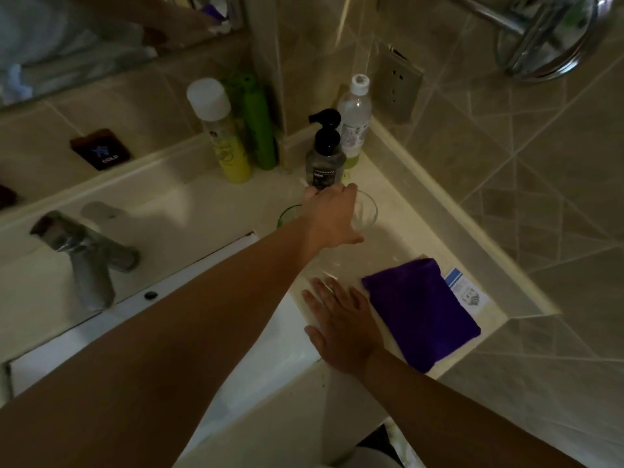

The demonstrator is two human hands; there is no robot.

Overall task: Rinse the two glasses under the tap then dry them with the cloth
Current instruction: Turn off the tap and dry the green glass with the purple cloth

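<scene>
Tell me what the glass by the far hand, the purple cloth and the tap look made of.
Glass: clear and see-through, likely real glass, though clear plastic can't be ruled out. Purple cloth: soft matte fabric, folded, probably microfibre. Tap: grey metal with a dull sheen, apparently brushed or chromed.

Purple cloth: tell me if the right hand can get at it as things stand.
Probably yes. The right hand lies flat on the counter right beside the purple cloth, and nothing sits between them.
</scene>
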